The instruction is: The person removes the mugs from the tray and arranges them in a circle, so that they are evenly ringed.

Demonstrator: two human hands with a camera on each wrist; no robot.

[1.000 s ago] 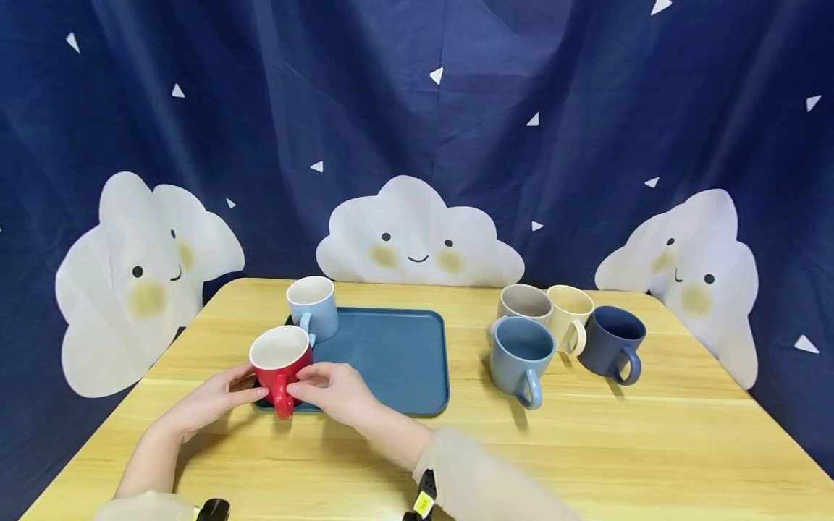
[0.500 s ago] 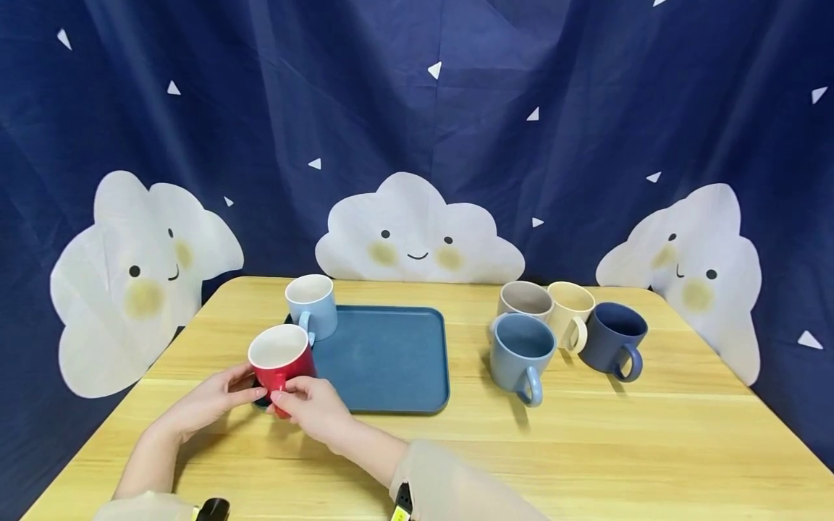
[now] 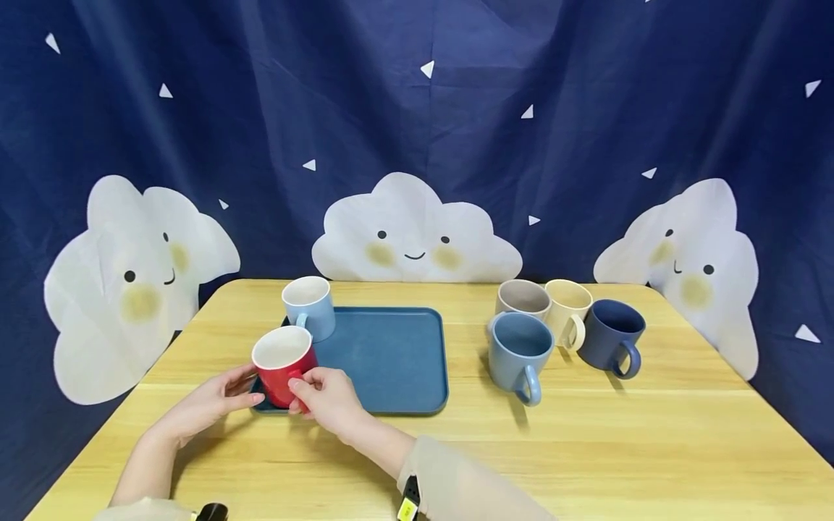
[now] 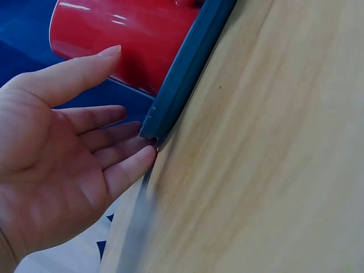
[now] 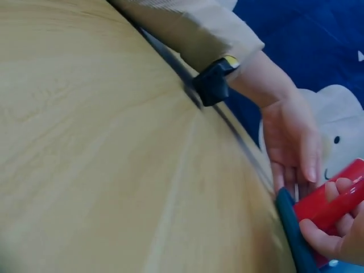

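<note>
Clock positions are read from the centre of the dark blue tray [image 3: 397,362], twelve o'clock lying away from the person. The red mug [image 3: 276,383] stands upright at eight o'clock, at the tray's near corner; its interior is white. The right hand [image 3: 331,401] holds this mug by its handle [image 3: 296,374], thumb on the near side and fingers curled behind. The left hand [image 3: 208,405] is at nine o'clock, just beside the mug, its fingers loosely extended and spread from the thumb, gripping nothing. In the left wrist view its fingertips lie at the tray rim; whether they touch it cannot be determined.

A light blue mug [image 3: 319,320] stands at ten o'clock, next to the red mug. Four further mugs form a close group at three o'clock, off the tray on the wooden table [image 3: 586,449]. Taking the grey-blue mug [image 3: 510,365] as centre, the grey mug [image 3: 523,298] is at twelve, the cream mug [image 3: 557,322] at two and the navy mug [image 3: 596,346] at three. A navy curtain [image 3: 365,94] with white clouds [image 3: 413,253] hangs at twelve o'clock, behind the table.
</note>
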